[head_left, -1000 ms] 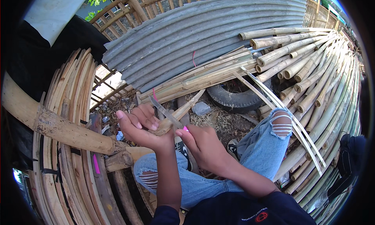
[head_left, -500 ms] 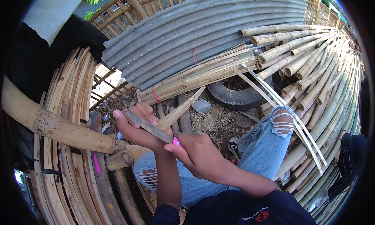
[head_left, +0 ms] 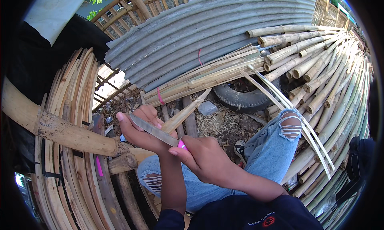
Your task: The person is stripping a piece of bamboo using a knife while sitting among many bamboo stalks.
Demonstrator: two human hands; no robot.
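Observation:
My right hand (head_left: 208,160) is closed round the pink handle (head_left: 182,144) of a knife. Its broad steel blade (head_left: 150,131) points up and left, lying over the palm side of my left hand (head_left: 140,128). That hand is turned palm up, the thumb out to the left and the fingers loosely bent. Whether the blade touches the skin I cannot tell. Just beyond the left wrist a pale, tapered bamboo piece (head_left: 186,113) slants away; its near end is hidden behind my hands.
Thin bamboo strips (head_left: 306,130) lean by my right knee. An old tyre (head_left: 242,98) lies ahead, beside tied split bamboo (head_left: 200,81) and a corrugated sheet (head_left: 216,26). Bamboo poles (head_left: 320,78) are piled right; slats (head_left: 72,150) and a thick pole (head_left: 72,132) are on the left.

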